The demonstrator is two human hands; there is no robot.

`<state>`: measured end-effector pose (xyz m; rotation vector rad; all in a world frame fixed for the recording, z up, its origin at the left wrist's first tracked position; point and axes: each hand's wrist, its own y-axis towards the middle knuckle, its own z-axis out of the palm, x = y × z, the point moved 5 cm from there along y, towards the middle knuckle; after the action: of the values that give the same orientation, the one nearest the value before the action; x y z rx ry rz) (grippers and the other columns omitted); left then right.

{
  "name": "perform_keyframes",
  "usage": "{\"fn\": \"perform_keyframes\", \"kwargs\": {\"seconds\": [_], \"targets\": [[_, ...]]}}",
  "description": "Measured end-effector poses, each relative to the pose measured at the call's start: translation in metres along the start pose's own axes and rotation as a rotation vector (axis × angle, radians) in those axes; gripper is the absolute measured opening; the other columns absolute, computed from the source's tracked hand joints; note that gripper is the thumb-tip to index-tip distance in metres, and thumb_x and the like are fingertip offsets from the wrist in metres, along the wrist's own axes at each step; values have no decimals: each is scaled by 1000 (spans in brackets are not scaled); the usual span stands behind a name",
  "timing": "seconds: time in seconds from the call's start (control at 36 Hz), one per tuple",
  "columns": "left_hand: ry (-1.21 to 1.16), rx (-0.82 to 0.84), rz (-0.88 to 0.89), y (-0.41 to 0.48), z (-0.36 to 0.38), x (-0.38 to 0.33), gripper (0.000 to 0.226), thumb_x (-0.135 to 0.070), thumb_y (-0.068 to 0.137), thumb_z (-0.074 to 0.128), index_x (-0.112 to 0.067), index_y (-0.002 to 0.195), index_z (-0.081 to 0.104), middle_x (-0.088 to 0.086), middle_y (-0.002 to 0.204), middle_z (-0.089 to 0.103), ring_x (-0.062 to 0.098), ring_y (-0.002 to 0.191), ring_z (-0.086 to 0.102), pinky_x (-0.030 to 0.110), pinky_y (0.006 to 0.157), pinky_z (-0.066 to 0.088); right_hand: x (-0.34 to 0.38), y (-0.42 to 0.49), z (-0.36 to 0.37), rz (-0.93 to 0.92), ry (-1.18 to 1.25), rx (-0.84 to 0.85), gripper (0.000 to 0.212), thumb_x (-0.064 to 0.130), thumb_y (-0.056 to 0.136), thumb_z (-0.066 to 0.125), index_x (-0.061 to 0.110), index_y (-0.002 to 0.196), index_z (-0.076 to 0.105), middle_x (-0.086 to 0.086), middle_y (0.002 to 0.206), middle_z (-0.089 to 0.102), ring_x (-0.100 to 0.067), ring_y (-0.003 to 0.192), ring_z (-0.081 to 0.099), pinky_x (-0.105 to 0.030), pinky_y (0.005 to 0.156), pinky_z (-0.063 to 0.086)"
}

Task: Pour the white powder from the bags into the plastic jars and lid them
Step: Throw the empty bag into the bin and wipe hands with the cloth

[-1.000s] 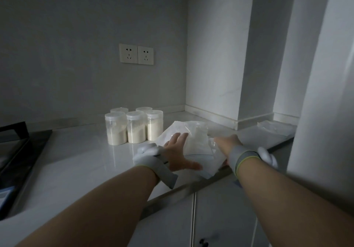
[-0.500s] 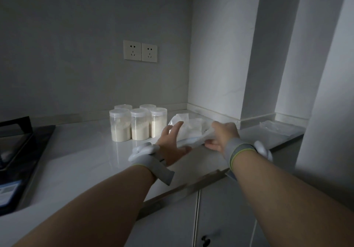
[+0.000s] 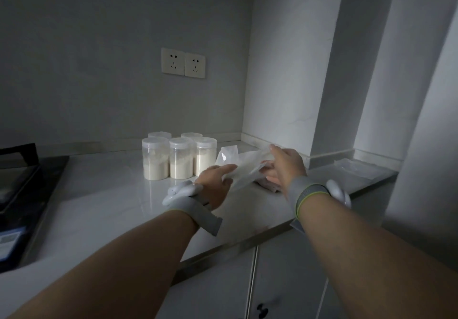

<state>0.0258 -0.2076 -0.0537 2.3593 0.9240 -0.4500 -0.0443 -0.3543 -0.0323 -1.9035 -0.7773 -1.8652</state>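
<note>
Several lidded clear plastic jars (image 3: 179, 161) stand in a cluster on the white counter (image 3: 106, 194), the front three about half full of white powder. Just to their right both hands hold a bundle of flat, see-through plastic bags (image 3: 244, 167) a little above the counter. My left hand (image 3: 215, 184) grips the bundle's near left end from below. My right hand (image 3: 282, 164) grips its far right end, fingers curled over the top. The bags look empty and crumpled.
A black stove top (image 3: 27, 190) fills the left end of the counter. Another flat clear bag (image 3: 357, 168) lies at the counter's far right by the white pillar. Two wall sockets (image 3: 183, 62) sit above the jars. Cabinet doors (image 3: 250, 284) are below the counter edge.
The bags were lying flat under my hands; both hands have gathered them and lifted them off the counter, shifting them back towards the jars.
</note>
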Motion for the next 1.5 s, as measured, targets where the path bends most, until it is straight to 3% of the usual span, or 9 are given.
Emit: {"fn": "perform_keyframes", "kwargs": {"seconds": [0.14,0.33,0.53,0.75,0.89,1.08,1.31,1.42,1.5], "targets": [[119,-123,-153,-1,-26,9,27,-18,101,35,-5,116,53,17,121,59,34,111,53,32,83,37,1,-7,-6,14,-140,-24,23,23,90,47,6,104,54,-15,83,65,-23,58,58,-18,42,46],[39,-302,-308,-5,-57,20,12,-3,95,34,-12,92,43,16,105,59,26,80,46,31,69,34,-7,-7,-10,113,-379,-27,36,23,87,51,1,115,54,-19,116,63,-35,110,57,-44,96,47],[156,-75,-35,-11,-22,-11,49,1,91,39,-18,136,39,0,149,33,22,130,41,38,110,28,-18,-4,-6,146,-299,-8,32,21,83,55,1,108,59,-22,112,64,-38,107,59,-47,93,49],[235,162,83,-16,31,-9,96,-65,74,62,-25,148,16,-11,158,0,15,144,14,48,116,16,-22,-12,-5,195,-35,27,24,-6,89,34,-1,104,53,-18,73,57,-29,57,56,-52,78,53],[223,-25,29,-6,32,3,77,-43,81,65,-29,143,21,-6,155,18,18,138,31,42,113,24,-21,-23,3,226,25,162,23,2,92,32,5,84,54,-9,58,60,-18,33,57,-43,69,51],[237,53,35,6,21,19,30,-23,94,48,-23,124,49,0,132,48,21,119,47,34,100,32,-20,15,-30,89,-272,-68,22,19,91,37,6,80,51,-12,72,59,-21,41,48,-15,37,31],[197,75,78,7,9,38,33,-13,91,47,-10,122,59,3,126,55,19,115,53,17,85,33,-26,34,1,113,-256,27,24,18,87,48,2,101,56,-13,77,56,-34,79,61,-44,72,52],[153,45,102,-1,2,46,28,-17,91,47,-14,117,59,2,121,55,23,110,53,24,80,37,-25,36,26,98,-320,108,49,9,91,47,5,138,37,-17,122,53,-35,104,59,-37,78,51],[153,34,97,-3,1,45,30,-20,90,53,-21,119,52,-3,131,47,22,112,53,23,80,35,-23,40,33,42,-454,80,32,2,87,50,8,119,54,-15,96,60,-31,94,61,-36,79,52]]}}
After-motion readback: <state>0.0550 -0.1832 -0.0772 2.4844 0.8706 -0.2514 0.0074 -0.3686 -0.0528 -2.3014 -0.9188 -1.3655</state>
